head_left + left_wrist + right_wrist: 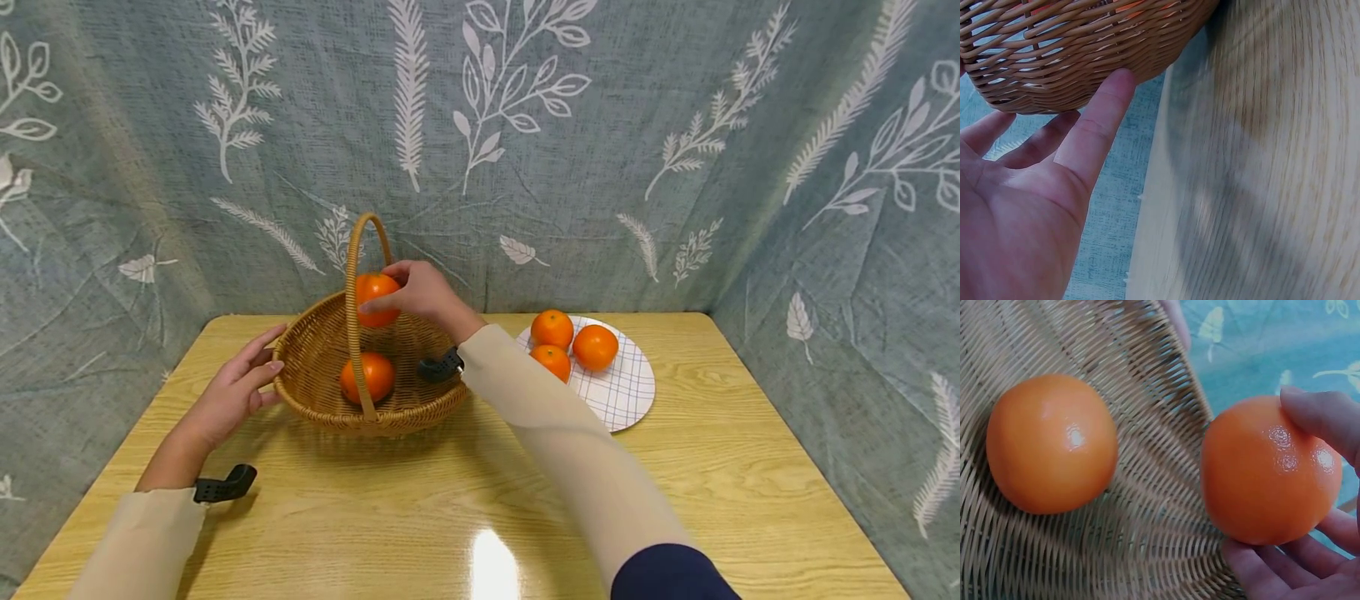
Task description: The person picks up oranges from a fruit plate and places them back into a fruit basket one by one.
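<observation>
In the head view, my right hand point(423, 292) holds an orange point(377, 298) above the back part of a wicker basket point(307, 346), behind its tall handle. The right wrist view shows the thumb on top of this orange point(1269, 472) and fingers beneath it. A second orange point(369, 377) lies on the basket floor, seen also in the right wrist view as the left orange point(1052, 444). My left hand point(232, 392) touches the basket's left side with extended fingers; in the left wrist view the thumb point(1100, 125) lies against the outer weave.
Right of the basket, a white checked plate point(626, 392) carries several oranges point(596, 347), partly behind the right sleeve. The wooden table point(720, 467) meets a blue-grey curtain with white leaves point(555, 225) at the back and sides.
</observation>
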`<move>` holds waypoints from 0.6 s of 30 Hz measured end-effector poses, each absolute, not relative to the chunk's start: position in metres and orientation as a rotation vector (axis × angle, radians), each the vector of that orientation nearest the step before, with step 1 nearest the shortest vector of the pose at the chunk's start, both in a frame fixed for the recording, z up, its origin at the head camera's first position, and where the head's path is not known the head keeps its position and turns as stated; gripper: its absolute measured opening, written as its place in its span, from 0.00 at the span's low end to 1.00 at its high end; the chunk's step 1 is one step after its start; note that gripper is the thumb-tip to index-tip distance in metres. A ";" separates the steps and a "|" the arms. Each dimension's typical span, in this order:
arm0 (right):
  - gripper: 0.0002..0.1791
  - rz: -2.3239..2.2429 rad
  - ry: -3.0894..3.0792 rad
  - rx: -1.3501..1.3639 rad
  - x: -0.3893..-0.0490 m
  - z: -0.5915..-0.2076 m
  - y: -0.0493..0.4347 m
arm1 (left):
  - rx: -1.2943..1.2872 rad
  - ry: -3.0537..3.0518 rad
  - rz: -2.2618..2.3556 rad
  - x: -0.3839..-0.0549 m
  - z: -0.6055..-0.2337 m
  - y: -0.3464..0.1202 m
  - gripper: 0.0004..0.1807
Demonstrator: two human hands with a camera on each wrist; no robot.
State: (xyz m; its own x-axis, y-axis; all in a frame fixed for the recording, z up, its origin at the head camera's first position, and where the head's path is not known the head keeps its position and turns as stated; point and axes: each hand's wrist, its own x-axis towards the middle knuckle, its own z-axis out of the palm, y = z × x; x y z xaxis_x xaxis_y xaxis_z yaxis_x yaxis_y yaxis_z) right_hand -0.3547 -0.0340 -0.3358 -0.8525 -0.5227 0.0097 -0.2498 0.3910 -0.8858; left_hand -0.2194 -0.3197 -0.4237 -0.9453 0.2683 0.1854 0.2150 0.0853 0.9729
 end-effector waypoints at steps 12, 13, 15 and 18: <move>0.35 -1.185 2.480 -0.609 -0.361 -0.350 -0.045 | 0.525 2.281 2.035 -0.221 -0.424 -0.321 0.34; 0.35 -1.161 2.478 -0.591 -0.361 -0.350 -0.045 | 0.520 2.287 2.031 -0.221 -0.424 -0.320 0.34; 0.33 -1.109 2.472 -0.559 -0.361 -0.350 -0.048 | 0.514 2.292 2.029 -0.221 -0.424 -0.321 0.34; 0.35 -1.019 2.492 -0.523 -0.361 -0.350 -0.051 | 0.511 2.291 2.032 -0.221 -0.424 -0.321 0.34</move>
State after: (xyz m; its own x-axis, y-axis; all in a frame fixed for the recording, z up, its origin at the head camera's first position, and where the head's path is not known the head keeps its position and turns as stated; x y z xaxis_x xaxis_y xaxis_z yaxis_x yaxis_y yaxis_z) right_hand -0.3614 -0.0513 -0.3503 -0.8516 -0.4773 -0.2168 -0.1885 0.6646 -0.7230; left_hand -0.2213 -0.3205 -0.4244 -0.9451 0.2669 0.1884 0.2189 0.0893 0.9717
